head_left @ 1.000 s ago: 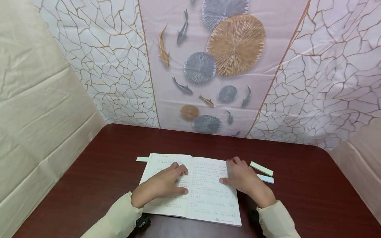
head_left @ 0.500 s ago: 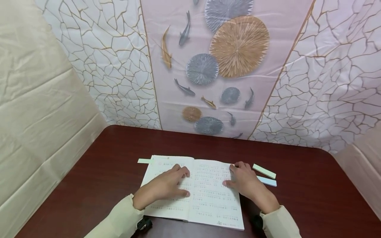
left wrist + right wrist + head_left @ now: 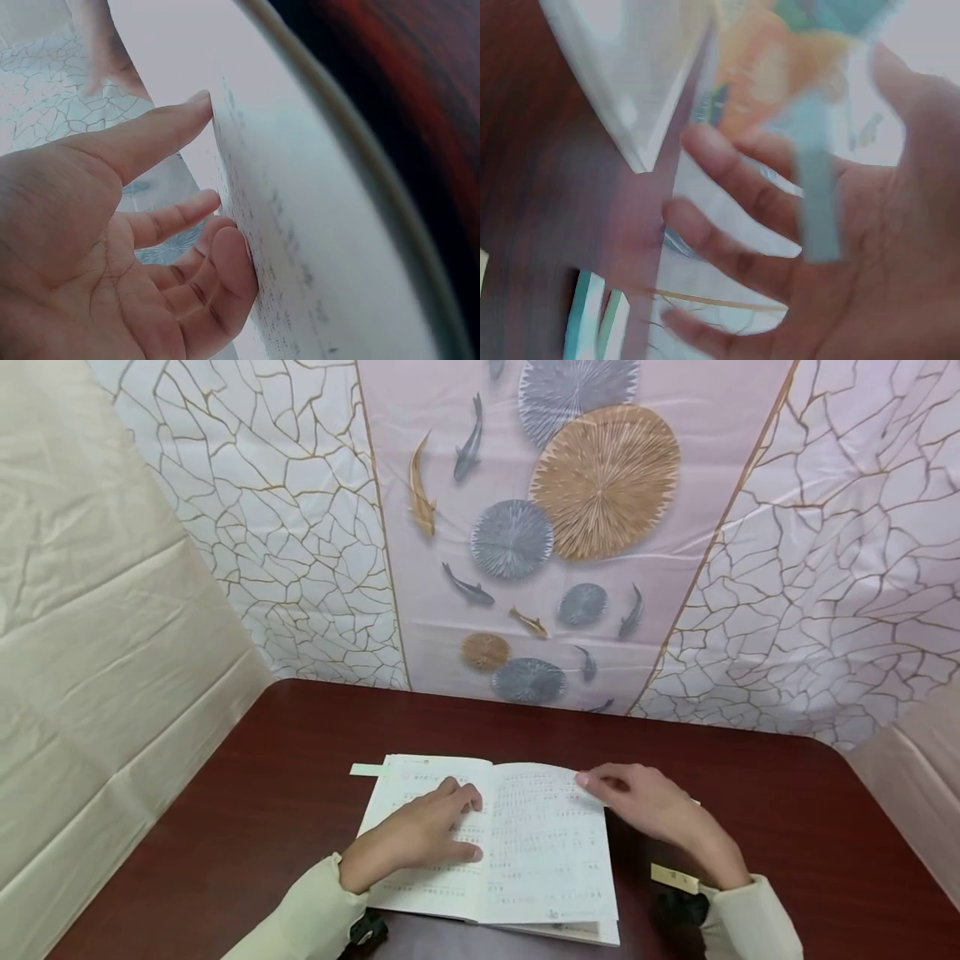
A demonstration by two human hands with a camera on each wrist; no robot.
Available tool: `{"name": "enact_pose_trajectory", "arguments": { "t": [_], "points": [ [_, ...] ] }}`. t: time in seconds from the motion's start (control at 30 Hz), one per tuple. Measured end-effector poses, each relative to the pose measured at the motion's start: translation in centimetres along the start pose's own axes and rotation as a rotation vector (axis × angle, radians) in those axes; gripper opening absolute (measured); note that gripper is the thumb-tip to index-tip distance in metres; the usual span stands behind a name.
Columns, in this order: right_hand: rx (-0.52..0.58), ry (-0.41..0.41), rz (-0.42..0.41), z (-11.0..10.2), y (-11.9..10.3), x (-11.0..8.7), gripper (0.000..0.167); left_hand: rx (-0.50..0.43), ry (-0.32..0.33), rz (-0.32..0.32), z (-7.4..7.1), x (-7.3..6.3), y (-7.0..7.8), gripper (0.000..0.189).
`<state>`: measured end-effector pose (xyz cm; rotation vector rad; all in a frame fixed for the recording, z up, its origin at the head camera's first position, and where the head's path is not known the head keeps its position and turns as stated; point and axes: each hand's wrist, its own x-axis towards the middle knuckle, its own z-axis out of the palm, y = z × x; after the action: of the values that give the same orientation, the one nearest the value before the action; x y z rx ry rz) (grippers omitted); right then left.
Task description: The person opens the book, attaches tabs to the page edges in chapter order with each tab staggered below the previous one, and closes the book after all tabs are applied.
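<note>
An open book (image 3: 547, 868) lies on the dark red-brown table, its pages covered in printed lines. My left hand (image 3: 420, 837) rests on the left page, thumb spread from the bent fingers; the left wrist view shows its fingertips against the paper (image 3: 300, 202). At the upper right edge, my right hand (image 3: 648, 797) pinches the right-hand page (image 3: 551, 835), raised slightly off those below. A light blue sticky tab (image 3: 819, 187) shows in front of the palm in the right wrist view, with a blurred colourful printed page (image 3: 769, 71) behind it. A pale green tab (image 3: 366, 769) sticks out at the book's upper left.
A yellow strip (image 3: 675, 878) lies beside the right wrist. Blue (image 3: 581, 311) and green (image 3: 613, 322) sticky-note pads lie on the table (image 3: 300, 752), mostly covered by the right hand in the head view. A patterned cloth (image 3: 525, 610) hangs behind the table.
My right hand has turned and lifted, and its fingers now pinch the page, which has come up from the book. The yellow strip has come into sight. The left hand stays put.
</note>
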<state>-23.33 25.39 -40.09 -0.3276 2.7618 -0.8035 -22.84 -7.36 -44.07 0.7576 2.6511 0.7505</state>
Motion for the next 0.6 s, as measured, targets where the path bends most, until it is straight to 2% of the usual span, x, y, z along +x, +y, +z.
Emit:
{"name": "enact_pose_trajectory", "arguments": {
  "t": [0.07,0.2,0.3,0.37,0.43,0.5,0.53,0.6],
  "points": [
    [0.201,-0.066,-0.021,-0.6,0.5,0.1,0.069,0.003,0.004,-0.002,-0.1,0.0,0.0,0.046],
    [0.573,-0.204,-0.085,-0.5,1.7,0.7,0.088,0.011,0.011,-0.003,-0.1,0.0,-0.1,0.045],
    [0.863,-0.264,-0.239,0.2,2.5,1.2,0.093,0.014,0.009,0.004,0.0,0.1,-0.1,0.045],
    [1.097,-0.313,-0.356,0.9,2.7,1.4,0.089,0.006,0.009,0.012,0.1,0.3,-0.2,0.045],
    [1.266,-0.352,-0.425,1.8,2.3,1.4,0.082,-0.045,0.003,0.023,0.0,0.5,-0.3,0.044],
    [1.307,-0.342,-0.412,2.7,1.5,1.4,0.074,-0.130,-0.006,0.038,-0.1,0.7,-0.4,0.043],
    [1.262,-0.316,-0.372,3.2,0.9,1.4,0.069,-0.183,-0.015,0.043,-0.2,0.8,-0.4,0.045],
    [1.097,-0.279,-0.281,4.0,-0.3,1.2,0.063,-0.313,-0.042,0.053,-0.6,0.8,-0.2,0.054]
  ]
}}
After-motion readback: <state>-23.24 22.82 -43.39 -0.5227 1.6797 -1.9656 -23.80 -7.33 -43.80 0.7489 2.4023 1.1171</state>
